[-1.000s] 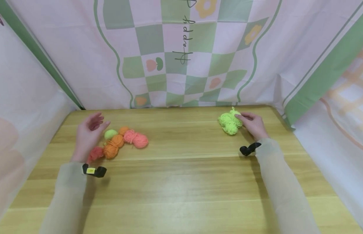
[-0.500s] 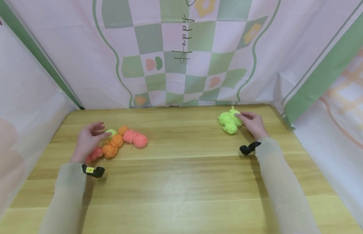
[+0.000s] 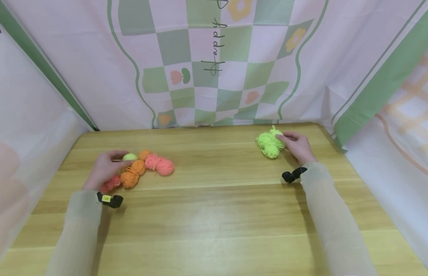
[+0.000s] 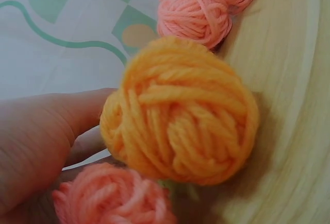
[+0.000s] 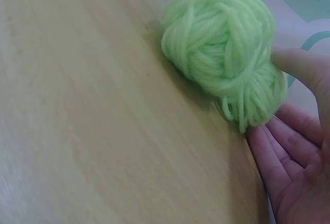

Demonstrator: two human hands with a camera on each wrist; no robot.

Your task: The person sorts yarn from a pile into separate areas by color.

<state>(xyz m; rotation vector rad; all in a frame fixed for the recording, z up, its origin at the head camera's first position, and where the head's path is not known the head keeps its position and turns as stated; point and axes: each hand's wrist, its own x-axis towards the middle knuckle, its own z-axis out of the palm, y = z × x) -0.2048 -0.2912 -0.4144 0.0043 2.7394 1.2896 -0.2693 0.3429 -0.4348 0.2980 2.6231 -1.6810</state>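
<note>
On the left of the table, my left hand (image 3: 106, 168) has its thumb and fingers around a light green yarn ball (image 3: 130, 157), partly hidden by the hand. Close against it lie an orange yarn skein (image 3: 132, 174), a smaller orange yarn ball (image 3: 145, 154) and a red-pink yarn skein (image 3: 112, 183). In the left wrist view, orange yarn (image 4: 191, 116) covers most of the fingers. At the back right, my right hand (image 3: 297, 146) pinches the right side of a neon green yarn skein (image 3: 270, 145). That skein (image 5: 221, 44) rests on the table in the right wrist view.
A coral pink yarn skein (image 3: 159, 165) lies right of the orange yarn. The wooden table (image 3: 214, 214) ends at a printed curtain (image 3: 207, 96) behind, with cloth walls at both sides. Each wrist carries a small black camera.
My left hand has lowered toward the light green yarn ball, and its thumb and fingers have closed in around it. The right hand and the neon green skein have stayed in place.
</note>
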